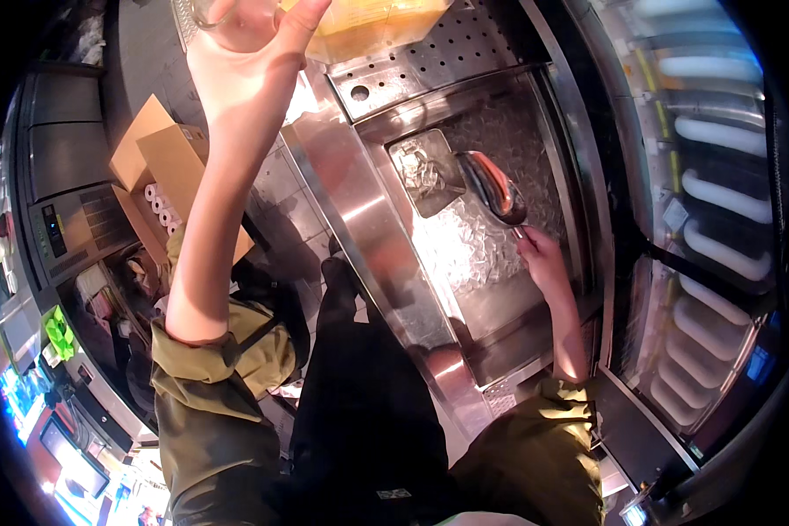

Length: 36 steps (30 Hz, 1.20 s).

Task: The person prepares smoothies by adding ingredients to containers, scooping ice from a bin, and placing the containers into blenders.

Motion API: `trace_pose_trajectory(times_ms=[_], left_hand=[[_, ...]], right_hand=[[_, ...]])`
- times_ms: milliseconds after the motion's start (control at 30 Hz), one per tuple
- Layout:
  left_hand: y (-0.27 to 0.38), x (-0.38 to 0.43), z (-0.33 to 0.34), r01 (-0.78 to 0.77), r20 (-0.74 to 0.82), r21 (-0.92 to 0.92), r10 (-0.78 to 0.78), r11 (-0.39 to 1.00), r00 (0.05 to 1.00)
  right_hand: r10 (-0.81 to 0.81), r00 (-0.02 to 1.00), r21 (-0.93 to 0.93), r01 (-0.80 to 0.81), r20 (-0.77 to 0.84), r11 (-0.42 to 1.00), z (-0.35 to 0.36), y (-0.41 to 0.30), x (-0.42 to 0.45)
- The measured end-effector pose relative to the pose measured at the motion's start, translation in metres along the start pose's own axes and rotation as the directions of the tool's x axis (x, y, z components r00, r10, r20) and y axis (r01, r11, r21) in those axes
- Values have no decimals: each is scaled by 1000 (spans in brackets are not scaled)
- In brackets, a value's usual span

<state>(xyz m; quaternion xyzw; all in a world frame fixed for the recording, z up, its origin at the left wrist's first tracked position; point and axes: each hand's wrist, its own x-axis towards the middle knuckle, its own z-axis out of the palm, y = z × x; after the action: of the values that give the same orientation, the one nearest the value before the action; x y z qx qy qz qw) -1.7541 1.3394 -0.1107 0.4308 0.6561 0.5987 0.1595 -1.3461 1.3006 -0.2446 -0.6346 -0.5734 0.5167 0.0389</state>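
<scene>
My left hand (250,66) is at the top edge of the view, its fingers around a clear, round-rimmed vessel (237,23) that is partly cut off. Beside it stands a clear container of yellow liquid (375,29). My right hand (540,256) grips the handle of a shiny metal scoop (493,187) over the ice (467,250) in a stainless-steel ice bin (500,322). Left of the scoop's head, a square metal container (427,172) with some ice in it sits in the bin. Whether the scoop holds ice cannot be told.
A perforated steel drainboard (434,56) adjoins the bin, with a steel counter edge (348,191) nearest my body. An open cardboard box (151,197) holding white paper rolls stands at left. Along the right are clear-fronted bins with white handles (723,197).
</scene>
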Motion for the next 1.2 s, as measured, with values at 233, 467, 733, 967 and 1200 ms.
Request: trace_pose_trajectory(times_ms=[233,467,733,967,1200], left_hand=[[8,0,7,-57,-9,-108,56,993,998],[16,-34,-6,122,211,140,-150,983,966],[46,80,-72,7,-52,190,3,982,999],[-6,173,-41,334,361,-200,-248,921,899],[-19,305,-82,458,577,-289,-228,841,784]], right_hand=[[-376,927,-343,349,-13,872,55,-76,34],[-689,717,-184,667,-107,722,60,-212,-24],[-411,757,356,618,-508,700,110,-318,-23],[22,628,427,502,-778,752,123,-331,-15],[119,362,229,279,-925,932,115,-436,-42]])
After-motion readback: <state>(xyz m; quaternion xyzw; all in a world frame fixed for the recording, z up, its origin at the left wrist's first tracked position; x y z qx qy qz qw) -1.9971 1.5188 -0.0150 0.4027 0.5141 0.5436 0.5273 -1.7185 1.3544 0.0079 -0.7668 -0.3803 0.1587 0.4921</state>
